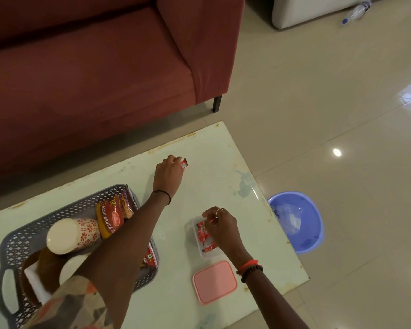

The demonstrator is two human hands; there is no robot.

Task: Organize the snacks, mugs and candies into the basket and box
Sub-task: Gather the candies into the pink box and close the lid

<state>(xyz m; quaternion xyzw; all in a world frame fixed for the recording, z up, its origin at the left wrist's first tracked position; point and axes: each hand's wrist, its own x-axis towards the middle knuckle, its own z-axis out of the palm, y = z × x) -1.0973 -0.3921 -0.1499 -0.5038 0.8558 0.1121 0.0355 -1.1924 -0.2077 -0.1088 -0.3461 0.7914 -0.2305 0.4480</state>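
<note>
My left hand reaches across the pale table and pinches a small red candy near the far edge. My right hand hovers over a small clear box that holds several red candies; its fingers are pinched together, and I cannot tell if they hold one. The box's pink lid lies flat in front of it. A grey perforated basket at the left holds a patterned mug on its side, snack packets and a white mug partly hidden by my arm.
A dark red sofa stands just beyond the table's far edge. A blue plastic basin sits on the tiled floor to the right of the table. A plastic bottle lies on the floor far away.
</note>
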